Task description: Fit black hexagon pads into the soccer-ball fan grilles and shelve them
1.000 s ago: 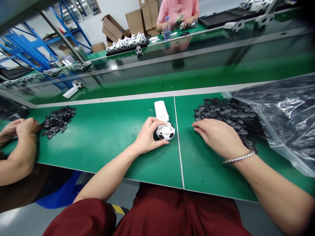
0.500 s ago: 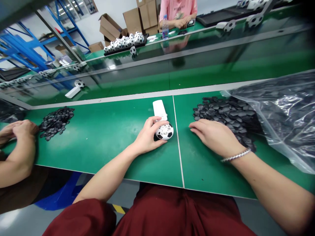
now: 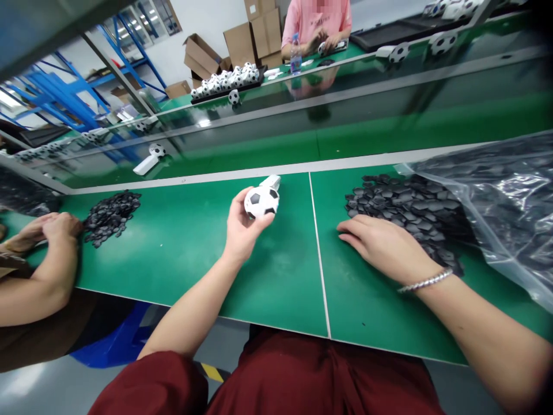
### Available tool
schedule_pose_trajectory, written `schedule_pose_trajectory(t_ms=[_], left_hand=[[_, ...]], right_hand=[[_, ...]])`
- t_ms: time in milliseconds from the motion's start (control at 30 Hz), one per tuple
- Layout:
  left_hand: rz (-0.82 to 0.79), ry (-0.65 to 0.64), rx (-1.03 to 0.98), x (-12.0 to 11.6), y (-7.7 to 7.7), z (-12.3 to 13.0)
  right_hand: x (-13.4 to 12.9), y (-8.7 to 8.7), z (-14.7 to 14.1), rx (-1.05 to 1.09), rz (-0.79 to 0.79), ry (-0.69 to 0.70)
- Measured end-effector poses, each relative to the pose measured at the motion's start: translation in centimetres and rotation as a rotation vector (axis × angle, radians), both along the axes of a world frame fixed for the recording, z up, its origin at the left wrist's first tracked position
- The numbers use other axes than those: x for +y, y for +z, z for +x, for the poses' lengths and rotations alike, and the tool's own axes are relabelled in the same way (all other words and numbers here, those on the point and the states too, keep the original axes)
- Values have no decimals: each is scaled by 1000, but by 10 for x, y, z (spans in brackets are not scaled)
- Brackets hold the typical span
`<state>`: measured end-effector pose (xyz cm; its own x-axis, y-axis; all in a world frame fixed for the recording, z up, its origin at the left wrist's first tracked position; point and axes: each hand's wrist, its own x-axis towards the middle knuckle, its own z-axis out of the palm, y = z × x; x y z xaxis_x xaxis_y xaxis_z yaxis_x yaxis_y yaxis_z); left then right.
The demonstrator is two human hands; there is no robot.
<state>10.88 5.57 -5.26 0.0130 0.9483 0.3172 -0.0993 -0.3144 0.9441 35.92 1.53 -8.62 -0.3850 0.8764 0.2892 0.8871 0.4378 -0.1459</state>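
Observation:
My left hand (image 3: 242, 222) is raised above the green bench, shut on a small football-patterned ball (image 3: 261, 202) with black and white panels. A white handle (image 3: 271, 182) sticks out behind the ball, mostly hidden by it. My right hand (image 3: 380, 242) lies flat on the bench with its fingers apart from each other a little, at the near edge of a heap of black hexagonal patches (image 3: 400, 207). It holds nothing.
A clear plastic bag (image 3: 496, 202) of black patches lies at the right. A co-worker's hands (image 3: 54, 227) rest beside a smaller heap of patches (image 3: 111, 210). Across the far bench, a person in a pink top (image 3: 315, 23) sits near a tray of white balls (image 3: 224, 80).
My left hand has lifted the ball and handle off the bench and turned them, so black-and-white panels now face me instead of the white lattice. My right hand has barely moved.

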Motion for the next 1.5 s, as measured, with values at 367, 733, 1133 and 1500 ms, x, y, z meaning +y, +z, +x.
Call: schedule_pose_trajectory(t_ms=[367, 733, 1133, 1500], left_hand=[[-468, 123, -653, 23, 7, -23], [-655, 92, -742, 27, 3, -22], [-653, 122, -728, 26, 3, -20], [-703, -77, -745, 20, 8, -21]], right_hand=[[7, -17, 3, 75, 45, 116], [6, -17, 4, 123, 30, 121], [6, -18, 5, 104, -10, 121], [5, -17, 4, 124, -68, 95]])
